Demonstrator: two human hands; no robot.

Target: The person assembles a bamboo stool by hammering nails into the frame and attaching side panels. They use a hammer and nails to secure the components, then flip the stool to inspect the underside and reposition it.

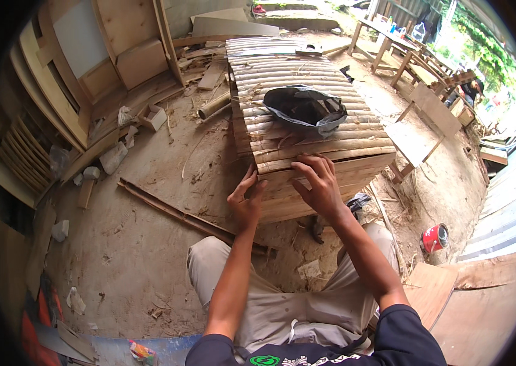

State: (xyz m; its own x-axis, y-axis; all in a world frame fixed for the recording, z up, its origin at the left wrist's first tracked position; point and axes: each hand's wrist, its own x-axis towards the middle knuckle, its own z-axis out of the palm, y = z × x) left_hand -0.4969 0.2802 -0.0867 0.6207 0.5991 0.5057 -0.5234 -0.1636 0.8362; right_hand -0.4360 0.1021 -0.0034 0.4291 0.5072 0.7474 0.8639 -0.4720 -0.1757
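Observation:
A wooden box with plain board on its front stands before my knees, its top covered in rows of split bamboo strips. My left hand grips the near left corner, fingers at the side and thumb on the front. Curled over the front bamboo strip is my right hand, its thumb down against the front board. Between the strip's right part and the board runs a thin dark gap. On top of the bamboo sits an open black plastic bag; its contents are too dark to make out.
What looks like a hand saw lies on the box's far end. A split bamboo length rests on the dirt floor at left. To the right stand a red can and a wooden chair. Wooden frames lean at far left.

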